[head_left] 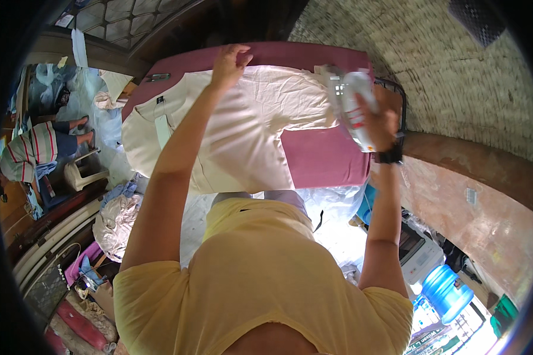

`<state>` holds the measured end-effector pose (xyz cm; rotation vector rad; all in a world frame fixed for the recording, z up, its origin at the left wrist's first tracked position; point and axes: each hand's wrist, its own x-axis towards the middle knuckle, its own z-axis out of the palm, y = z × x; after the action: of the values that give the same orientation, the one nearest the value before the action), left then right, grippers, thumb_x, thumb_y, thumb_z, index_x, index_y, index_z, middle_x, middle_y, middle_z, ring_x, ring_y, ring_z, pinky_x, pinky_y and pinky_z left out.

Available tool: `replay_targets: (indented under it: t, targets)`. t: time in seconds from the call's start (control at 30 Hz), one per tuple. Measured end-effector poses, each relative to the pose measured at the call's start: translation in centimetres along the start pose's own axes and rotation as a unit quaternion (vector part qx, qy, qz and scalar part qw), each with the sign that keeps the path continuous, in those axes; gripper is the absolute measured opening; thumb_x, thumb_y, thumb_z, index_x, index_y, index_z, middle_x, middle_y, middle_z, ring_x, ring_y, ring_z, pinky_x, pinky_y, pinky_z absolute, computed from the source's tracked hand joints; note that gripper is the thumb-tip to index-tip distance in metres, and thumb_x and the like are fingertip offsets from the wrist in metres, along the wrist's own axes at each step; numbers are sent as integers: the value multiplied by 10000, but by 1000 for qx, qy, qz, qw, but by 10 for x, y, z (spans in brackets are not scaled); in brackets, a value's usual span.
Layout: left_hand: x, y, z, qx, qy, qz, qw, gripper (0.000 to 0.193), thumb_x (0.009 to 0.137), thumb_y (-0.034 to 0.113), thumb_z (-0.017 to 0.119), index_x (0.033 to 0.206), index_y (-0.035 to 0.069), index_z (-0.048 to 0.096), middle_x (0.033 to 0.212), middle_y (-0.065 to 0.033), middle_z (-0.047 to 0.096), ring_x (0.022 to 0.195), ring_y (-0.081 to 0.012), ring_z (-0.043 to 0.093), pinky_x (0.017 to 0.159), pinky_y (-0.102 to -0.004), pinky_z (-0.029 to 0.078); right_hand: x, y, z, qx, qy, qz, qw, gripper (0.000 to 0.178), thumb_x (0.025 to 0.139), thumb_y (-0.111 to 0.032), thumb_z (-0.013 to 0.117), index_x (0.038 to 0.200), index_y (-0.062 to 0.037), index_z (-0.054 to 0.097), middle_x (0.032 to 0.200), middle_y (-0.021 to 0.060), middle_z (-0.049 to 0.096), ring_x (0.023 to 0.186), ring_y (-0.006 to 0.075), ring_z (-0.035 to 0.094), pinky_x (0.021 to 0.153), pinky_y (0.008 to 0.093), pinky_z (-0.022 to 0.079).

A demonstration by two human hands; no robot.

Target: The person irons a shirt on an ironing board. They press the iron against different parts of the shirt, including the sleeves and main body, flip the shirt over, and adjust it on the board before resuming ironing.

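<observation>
On my feed the cream shirt [237, 130] lies across the maroon padded board [326, 160], its body fairly smooth, so I judge the creased sleeve [299, 97] by the blurred iron [350, 109] is what's left. My left hand's [228, 66] fingers curl loosely, pinching nothing I can see; my right's [380, 125] wrap the iron's handle. I can't tell what the blue jug [447, 293] at lower right contains.

A cream shirt [234, 136] is spread out on a dark red board [326, 160]. Its sleeve [296, 97] is laid out to the right, all wrinkly. A white iron [350, 109], blurry here, is held at the sleeve's end.
</observation>
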<state>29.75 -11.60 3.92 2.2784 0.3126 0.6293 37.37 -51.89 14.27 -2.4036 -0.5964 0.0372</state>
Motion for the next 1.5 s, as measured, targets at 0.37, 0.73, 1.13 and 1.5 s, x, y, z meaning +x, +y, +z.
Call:
replay_targets:
  t: [0.37, 0.73, 1.13, 1.5]
  targets:
    - [4, -30, -56, 146, -322, -86, 932, 292, 817, 376, 716, 943, 157, 569, 898, 9, 593, 1050, -222, 520, 903, -508, 343, 27, -73, 118, -130, 76, -113, 982, 486, 821, -529, 690, 909, -52, 718, 672, 144, 676, 569, 351, 644, 591, 414, 537]
    - [-4, -85, -63, 143, -273, -105, 946, 305, 842, 523, 623, 925, 230, 596, 807, 42, 601, 1052, -210, 537, 918, -488, 313, 57, -101, 138, -117, -110, -189, 969, 628, 790, -674, 615, 812, -52, 703, 619, 159, 654, 601, 358, 665, 591, 448, 555]
    - [-7, -99, -49, -138, 100, -123, 978, 210, 843, 167, 658, 967, 56, 530, 952, -107, 545, 791, -251, 575, 770, -377, 472, 98, -160, 215, -117, -129, -58, 983, 688, 849, -710, 480, 990, -72, 696, 805, 248, 670, 833, 445, 650, 756, 492, 531]
    - [-222, 128, 51, 136, -213, -89, 963, 244, 825, 294, 662, 896, 63, 631, 749, -104, 643, 760, -289, 648, 667, -422, 533, 10, -26, 95, -123, -227, -77, 963, 768, 746, -782, 548, 986, -75, 728, 737, 180, 693, 757, 347, 694, 744, 462, 568]
